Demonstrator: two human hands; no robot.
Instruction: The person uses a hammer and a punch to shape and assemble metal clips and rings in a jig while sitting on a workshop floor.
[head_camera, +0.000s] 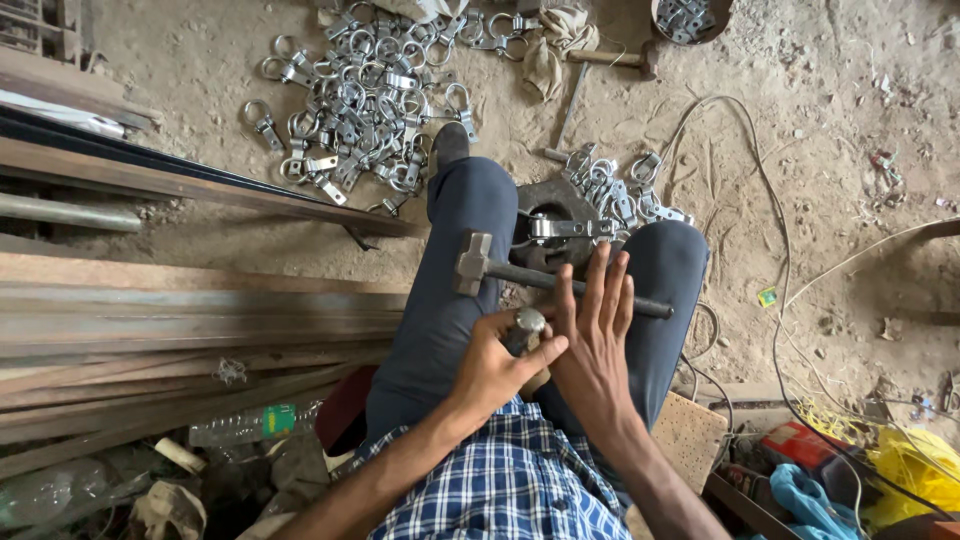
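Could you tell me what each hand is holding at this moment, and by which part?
The left hand grips a short metal punch around its shaft, just below the rounded top. The right hand holds nothing; its fingers are spread open.

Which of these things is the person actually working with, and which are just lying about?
In use:
left hand gripping a punch
right hand, open
hammer on the lap
clamp on the anvil

Lying about:
clamp pile
second hammer
bottle
steel bars
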